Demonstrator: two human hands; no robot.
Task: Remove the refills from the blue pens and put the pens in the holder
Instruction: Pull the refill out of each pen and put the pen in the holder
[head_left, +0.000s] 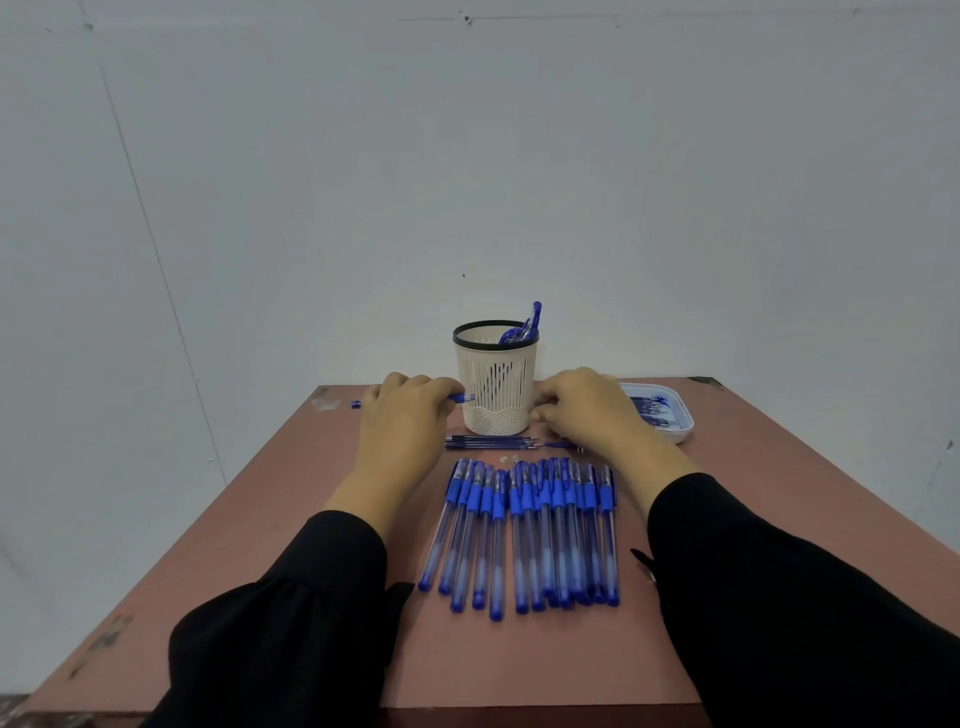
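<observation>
left hand (402, 415) grips a blue pen (462, 398) left of the mesh holder (497, 384); right hand (582, 410) curls beside it, its hold hidden. capped pens (524, 530) lie nearer. light, stiff, slick barrels: probably best pinched at the rubber grip.

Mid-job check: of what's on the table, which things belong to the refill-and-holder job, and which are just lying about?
Job:
row of capped blue pens
holder, some pens already in it
loose refills in front of it
pen gripped by left hand
right hand, contents hidden

Lying about:
white tray
small blue piece
</observation>
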